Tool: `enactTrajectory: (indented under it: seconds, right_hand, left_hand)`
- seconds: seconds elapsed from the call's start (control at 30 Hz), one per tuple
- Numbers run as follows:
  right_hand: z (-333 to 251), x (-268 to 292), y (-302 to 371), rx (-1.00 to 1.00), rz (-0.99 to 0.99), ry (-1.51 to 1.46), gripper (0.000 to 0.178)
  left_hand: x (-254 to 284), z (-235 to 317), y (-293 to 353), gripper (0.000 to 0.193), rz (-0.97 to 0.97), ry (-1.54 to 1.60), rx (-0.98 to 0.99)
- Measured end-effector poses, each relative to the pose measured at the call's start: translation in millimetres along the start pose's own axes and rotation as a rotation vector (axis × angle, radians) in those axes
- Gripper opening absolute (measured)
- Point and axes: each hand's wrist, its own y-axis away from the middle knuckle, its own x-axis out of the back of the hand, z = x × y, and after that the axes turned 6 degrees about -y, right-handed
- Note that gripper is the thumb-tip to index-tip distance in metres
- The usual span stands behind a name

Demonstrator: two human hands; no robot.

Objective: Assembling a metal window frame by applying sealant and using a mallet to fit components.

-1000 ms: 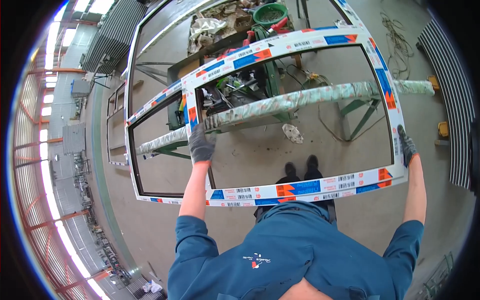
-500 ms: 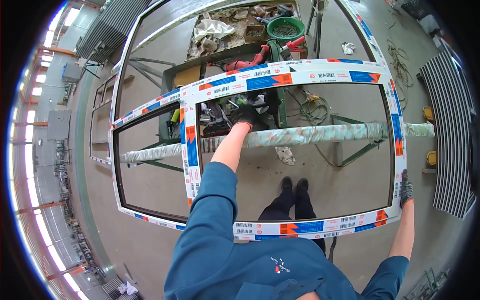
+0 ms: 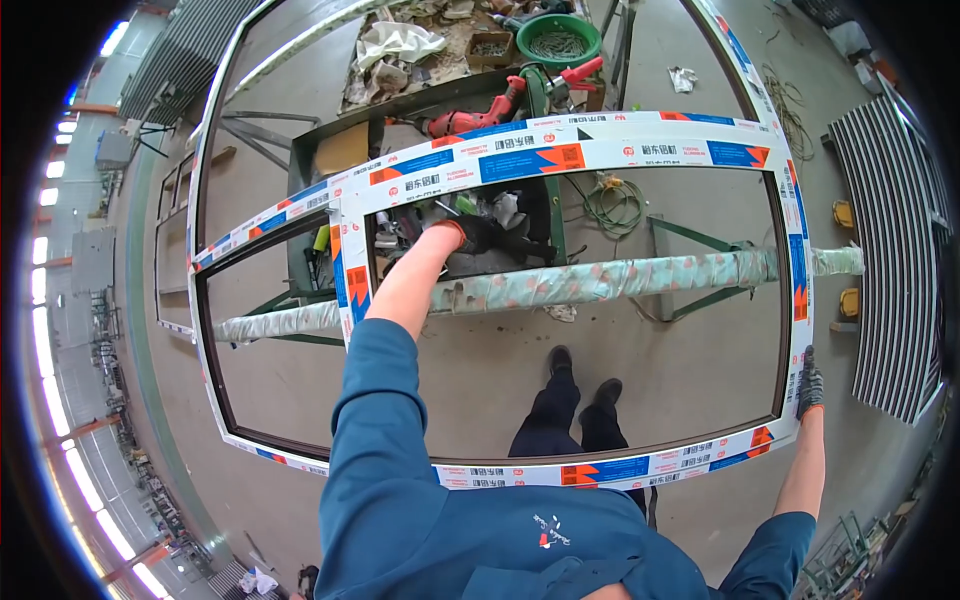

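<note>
one window frame here, three openings in view, lying across a wrapped bar in front of the person. two gloved hands: the left hand is down through the wider near opening, over the tools, its fingers partly hidden, so no telling what it grips; the right hand is against the frame's outer right edge, its grip unclear too. one red drill, one green basin, one white cloth, two yellow blocks, two dark shoes.

a littered tabletop carries the cloth and basin; below it all, grey floor, with ridged panels at the right and a long hall at the left.

and the change: a second ago the left hand was on the frame's middle upright; now it's among the tools. the right stays at its edge, and the left shoe has moved ahead of the other.
</note>
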Motion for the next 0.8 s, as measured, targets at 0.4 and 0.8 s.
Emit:
enactTrajectory:
  seconds: [0.4, 0.8]
  right_hand:
    - [3, 18, 11, 0.026, 0.138, 0.269, 0.076]
    - [7, 1, -8, 0.119, 0.06, 0.079, 0.072]
  left_hand:
    - [17, 15, -43, 0.074, -0.189, 0.482, 0.712]
    - [-68, -132, -59, 0.065, 0.935, 0.54, 0.658]
